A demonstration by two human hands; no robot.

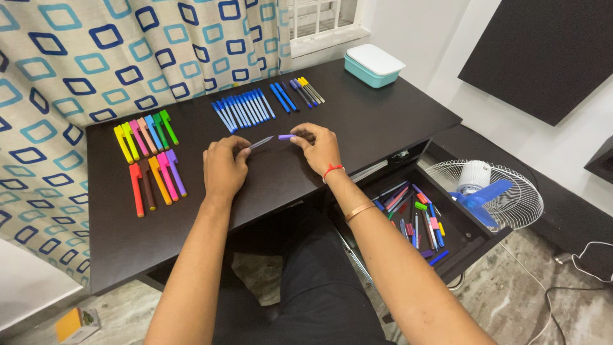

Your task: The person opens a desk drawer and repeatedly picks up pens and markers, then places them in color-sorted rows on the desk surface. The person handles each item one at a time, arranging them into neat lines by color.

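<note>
Both hands mid-frame: left hand (225, 165) pinches pen (260, 142), tip aimed upper right; right hand (317, 148) pinches purple cap (286, 137), lying roughly level.

A dark desk (306, 172) bears sorted markers (148, 156), blue pens (244, 108) and a teal box (373, 65).

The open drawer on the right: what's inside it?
The open drawer holds a loose jumble of pens and markers, mostly blue, some pink, green and yellow. Its back end sits under the desk, hidden.
</note>
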